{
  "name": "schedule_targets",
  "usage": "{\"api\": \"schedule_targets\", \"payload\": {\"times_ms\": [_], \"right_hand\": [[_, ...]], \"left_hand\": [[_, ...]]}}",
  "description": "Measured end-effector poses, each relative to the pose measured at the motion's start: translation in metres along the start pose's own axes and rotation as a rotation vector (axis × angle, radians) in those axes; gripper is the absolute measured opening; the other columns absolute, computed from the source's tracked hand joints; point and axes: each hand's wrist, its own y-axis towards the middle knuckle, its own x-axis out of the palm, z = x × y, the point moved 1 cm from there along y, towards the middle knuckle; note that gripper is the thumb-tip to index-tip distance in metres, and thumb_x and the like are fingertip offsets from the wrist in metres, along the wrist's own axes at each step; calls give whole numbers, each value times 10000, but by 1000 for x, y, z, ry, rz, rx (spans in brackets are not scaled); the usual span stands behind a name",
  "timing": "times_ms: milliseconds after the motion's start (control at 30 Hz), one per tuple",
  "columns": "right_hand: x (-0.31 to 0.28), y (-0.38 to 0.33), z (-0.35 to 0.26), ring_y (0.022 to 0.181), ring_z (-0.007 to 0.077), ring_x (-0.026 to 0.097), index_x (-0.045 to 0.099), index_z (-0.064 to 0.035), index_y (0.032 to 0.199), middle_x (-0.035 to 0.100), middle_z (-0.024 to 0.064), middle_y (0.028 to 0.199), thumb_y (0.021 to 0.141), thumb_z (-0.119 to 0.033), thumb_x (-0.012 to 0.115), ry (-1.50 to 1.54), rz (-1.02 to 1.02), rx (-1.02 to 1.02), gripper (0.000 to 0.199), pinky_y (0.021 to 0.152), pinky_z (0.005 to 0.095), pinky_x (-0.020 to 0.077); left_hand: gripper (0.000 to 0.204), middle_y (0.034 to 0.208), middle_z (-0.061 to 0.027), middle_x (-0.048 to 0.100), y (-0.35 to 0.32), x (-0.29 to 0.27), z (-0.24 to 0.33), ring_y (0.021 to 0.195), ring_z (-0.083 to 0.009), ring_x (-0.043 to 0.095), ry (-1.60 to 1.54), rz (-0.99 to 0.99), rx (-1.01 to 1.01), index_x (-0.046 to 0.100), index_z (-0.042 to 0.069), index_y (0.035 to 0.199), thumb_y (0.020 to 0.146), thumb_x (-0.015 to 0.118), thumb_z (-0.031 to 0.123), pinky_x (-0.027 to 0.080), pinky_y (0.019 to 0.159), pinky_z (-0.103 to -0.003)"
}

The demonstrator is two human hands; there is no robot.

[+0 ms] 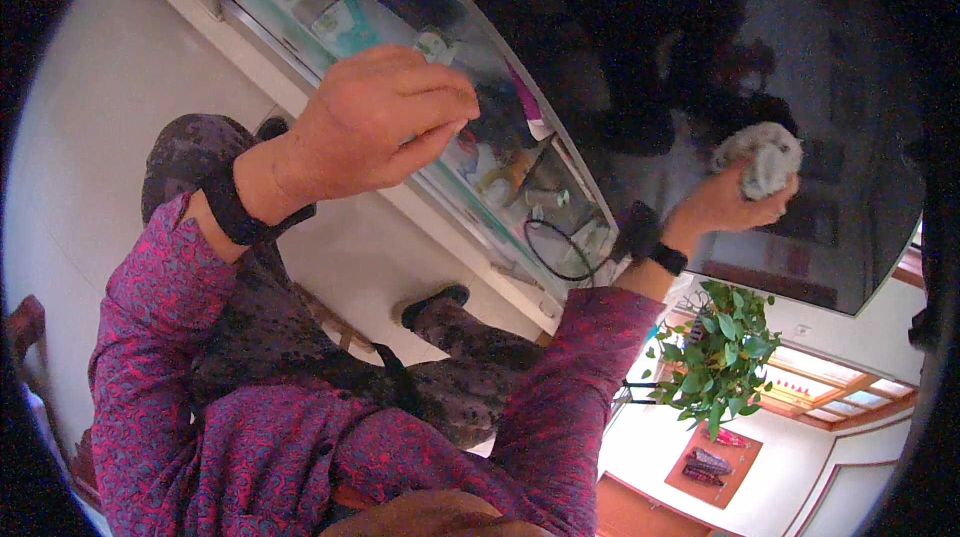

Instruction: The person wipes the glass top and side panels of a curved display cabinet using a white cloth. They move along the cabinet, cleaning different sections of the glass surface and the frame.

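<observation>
My right hand [735, 205] grips a crumpled, whitish-grey cloth [770, 165], held at a large, glossy black screen [640, 67]. The cloth's dark reflection shows beside it in the screen. My left hand [385, 117] is raised in front of a glass-topped cabinet [480, 47], its fingers curled and pressed toward the thumb. I see nothing between its fingertips; its palm is hidden. Both wrists wear black bands.
Several small items lie behind the cabinet's glass, with a black cable [560, 249] looped near its end. A leafy green plant [722, 352] hangs below the screen's lower right part. My legs and a dark shoe [436, 304] are over the pale floor [110, 127].
</observation>
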Motion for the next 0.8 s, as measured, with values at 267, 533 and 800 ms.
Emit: {"api": "schedule_targets", "payload": {"times_ms": [267, 533, 800], "right_hand": [[17, -172, -66, 1223, 427, 524, 599, -204, 1397, 583, 175, 1357, 621, -91, 834, 163, -755, -69, 819, 1040, 498, 420], [-21, -129, -26, 1296, 369, 531, 570, -35, 1399, 604, 179, 1389, 789, -237, 840, 392, -506, 65, 698, 1133, 490, 372], [-12, -44, 15, 1199, 364, 558, 568, 12, 1350, 601, 196, 1323, 813, -266, 861, -27, -30, 193, 672, 1067, 494, 425]], "left_hand": [[214, 1085, -92, 722, -3, 1, -2, 943, -314, 678, -38, -55, -39, 713, 76, 1046, 832, 715, 60, 549, 817, -419], [246, 1112, -102, 725, -3, 1, -2, 954, -326, 682, -37, -55, -27, 720, 78, 1075, 831, 705, 44, 553, 828, -426], [258, 1110, -105, 727, -3, 4, -2, 964, -318, 686, -54, -80, -16, 717, 76, 1082, 826, 716, 45, 549, 828, -443]]}}
